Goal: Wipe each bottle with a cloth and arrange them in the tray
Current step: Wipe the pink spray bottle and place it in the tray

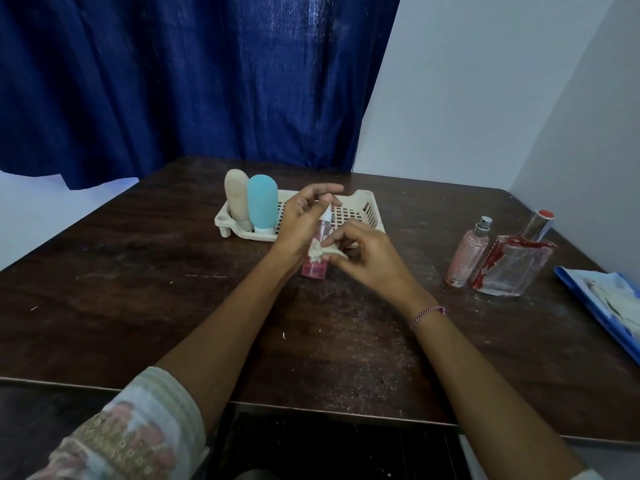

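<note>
The small pink spray bottle point(316, 268) stands nearly upright between the two hands. Its long axis runs bottom to top, its white spray head leans slightly away from the person toward the tray point(364, 197), and its base points down at the table point(138, 289). I cannot tell whether the base touches the wood.

The left hand point(303, 221) grips the bottle's upper half from the left, with its fingers curled over the spray head. The right hand point(369, 259) comes in from the other side. Its thumb and fingertips are pressed together, pinching a small crumpled white cloth point(323, 252) against the middle of the bottle, and its other fingers are loosely bent. A thread bracelet point(426, 314) circles that wrist.

Just beyond the hands lies the cream slotted tray. At its end on the left hand's side, a beige bottle point(236, 195) and a blue bottle point(262, 202) stand touching each other. Well off to the right hand's side stand a slim pink perfume bottle point(467, 254) and a square glass bottle point(512, 268) with red marks.
</note>
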The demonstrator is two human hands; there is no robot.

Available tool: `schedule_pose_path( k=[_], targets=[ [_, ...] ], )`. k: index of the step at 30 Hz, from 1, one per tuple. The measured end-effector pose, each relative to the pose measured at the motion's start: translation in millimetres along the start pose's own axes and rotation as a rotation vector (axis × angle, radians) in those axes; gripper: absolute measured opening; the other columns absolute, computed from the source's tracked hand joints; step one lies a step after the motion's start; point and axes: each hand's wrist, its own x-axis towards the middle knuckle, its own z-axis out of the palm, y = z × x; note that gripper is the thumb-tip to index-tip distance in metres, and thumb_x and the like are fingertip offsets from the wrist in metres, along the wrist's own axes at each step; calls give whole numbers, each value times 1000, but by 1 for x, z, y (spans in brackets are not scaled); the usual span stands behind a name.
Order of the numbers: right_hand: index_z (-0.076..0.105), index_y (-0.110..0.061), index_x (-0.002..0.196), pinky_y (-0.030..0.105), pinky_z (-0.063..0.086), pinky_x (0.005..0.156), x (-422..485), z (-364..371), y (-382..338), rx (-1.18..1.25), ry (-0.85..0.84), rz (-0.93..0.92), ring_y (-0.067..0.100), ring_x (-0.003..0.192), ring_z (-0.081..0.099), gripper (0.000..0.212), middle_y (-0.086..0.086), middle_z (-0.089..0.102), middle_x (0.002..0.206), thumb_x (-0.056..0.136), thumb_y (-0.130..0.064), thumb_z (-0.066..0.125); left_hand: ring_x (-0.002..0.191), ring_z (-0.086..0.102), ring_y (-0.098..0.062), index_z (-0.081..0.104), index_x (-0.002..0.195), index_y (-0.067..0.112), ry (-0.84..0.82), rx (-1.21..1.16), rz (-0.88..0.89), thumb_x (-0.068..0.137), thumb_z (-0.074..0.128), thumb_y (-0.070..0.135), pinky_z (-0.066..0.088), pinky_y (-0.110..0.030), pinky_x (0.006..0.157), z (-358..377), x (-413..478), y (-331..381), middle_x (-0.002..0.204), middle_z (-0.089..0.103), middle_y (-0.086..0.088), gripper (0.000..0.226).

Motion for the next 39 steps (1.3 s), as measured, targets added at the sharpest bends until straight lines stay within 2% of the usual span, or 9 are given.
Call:
schedule_pose_path(
  k=[5,8,12,24,27,31,34,36,39],
  targets=[
    [70,-12,89,25,52,75,-2,-1,-1,33,-112,-3,9,84,61,17,-2,65,91,74,-12,78,97,65,-12,63,106,18,79,88,10,92,57,13,52,-21,82,2,0,-1,97,70,-2,16],
    [70,-11,89,18,49,77,2,-1,-1,-36,83,-70,8,86,59,13,-2,62,90,77,-7,74,79,64,-10,61,98,18,135,91,-18,86,66,18,53,-23,70,8,-3,-3,89,68,-5,12],
    [70,-12,91,25,53,76,4,-3,3,8,269,-2,9,86,59,16,2,63,91,77,-4,72,87,60,-16,58,88,17,62,110,-100,93,56,23,49,-33,82,15,-5,-5,87,63,-3,8],
    [72,-16,89,33,54,85,-1,-9,2,361,-154,182,15,89,65,21,-2,67,92,71,-8,78,65,53,-6,49,91,18,120,-52,-240,99,42,32,45,-20,56,1,-1,11,78,53,4,17],
    [72,-17,88,27,53,83,-2,-11,0,389,-203,179,12,87,65,20,-1,68,91,71,-8,77,60,47,-8,49,86,19,86,-168,-295,98,46,29,43,-21,57,-2,0,14,70,51,4,17],
    [70,-19,87,17,49,75,2,-9,-5,453,66,173,8,86,63,20,-1,67,90,74,-4,74,57,49,-11,53,83,14,-44,-314,-419,96,49,25,45,-21,49,3,-4,19,69,52,0,17],
    [69,-24,89,24,52,77,4,-7,-2,475,174,178,17,90,62,17,2,66,93,76,-14,73,50,52,-8,53,82,13,-58,-357,-456,96,48,24,46,-19,46,7,-7,20,68,53,0,19],
    [69,-21,90,31,56,74,3,-5,-4,504,98,209,17,88,62,15,-1,66,93,76,-19,72,50,51,-8,52,83,15,-5,-491,-493,96,48,28,46,-20,49,5,-5,22,67,52,3,19],
    [66,-15,88,32,57,68,2,0,-9,551,25,218,14,82,62,19,-10,66,87,72,-26,71,74,52,-6,55,96,15,185,-545,-534,97,46,32,49,-26,72,-3,1,23,80,57,8,19]
  ],
)
